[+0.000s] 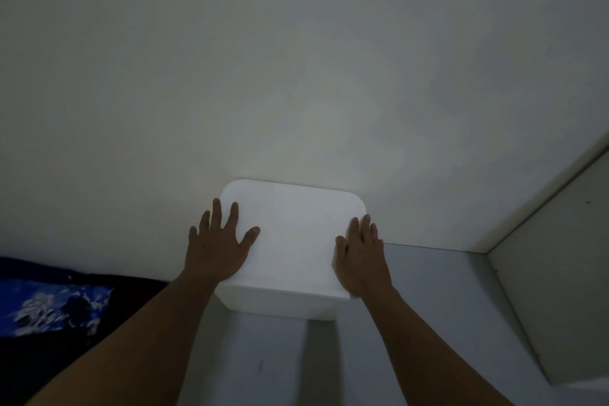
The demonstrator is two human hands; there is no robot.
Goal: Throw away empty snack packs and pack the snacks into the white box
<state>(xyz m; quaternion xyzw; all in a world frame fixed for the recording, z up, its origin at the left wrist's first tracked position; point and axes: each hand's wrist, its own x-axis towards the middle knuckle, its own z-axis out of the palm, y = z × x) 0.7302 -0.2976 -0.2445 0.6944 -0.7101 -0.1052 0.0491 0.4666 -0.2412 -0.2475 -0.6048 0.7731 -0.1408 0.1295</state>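
both hands flat, fingers spread, left hand [216, 249] and right hand [362, 254] pressing lid edges of rounded white plastic box [291, 241] on grey surface [428, 323], backed against pale wall [296, 76], bare surface toward viewer.

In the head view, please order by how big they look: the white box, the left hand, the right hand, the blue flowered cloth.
1. white box
2. blue flowered cloth, cut off by the frame edge
3. left hand and right hand: alike, so not ranked
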